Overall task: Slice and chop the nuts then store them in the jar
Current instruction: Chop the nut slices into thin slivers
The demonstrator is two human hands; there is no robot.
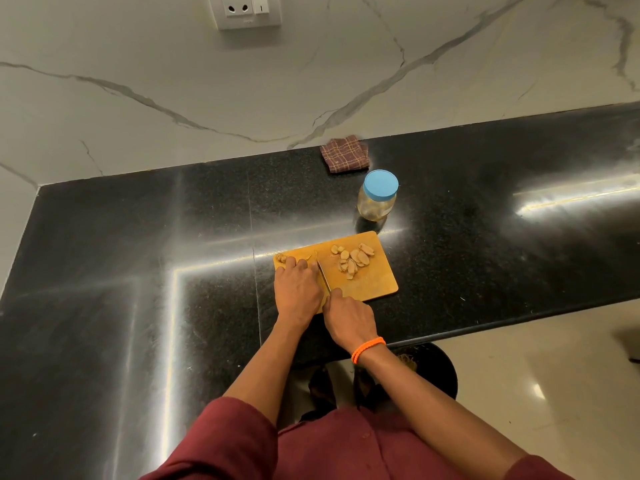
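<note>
A wooden cutting board (374, 285) lies on the black counter. Several pale nuts (353, 259) are piled on its right half, and a few chopped bits (281, 258) lie at its far left corner. My left hand (298, 285) rests on the board's left side, fingers curled down over a nut that I cannot see. My right hand (349, 315) grips the handle of a knife (322, 271), whose blade runs along the left hand's fingers. A clear jar (377, 197) with a blue lid stands closed behind the board.
A folded brown checked cloth (345, 154) lies against the marble wall behind the jar. The counter edge runs near the board's front right corner. A round black bin (440, 372) stands on the floor below. A wall socket (247, 10) is up high.
</note>
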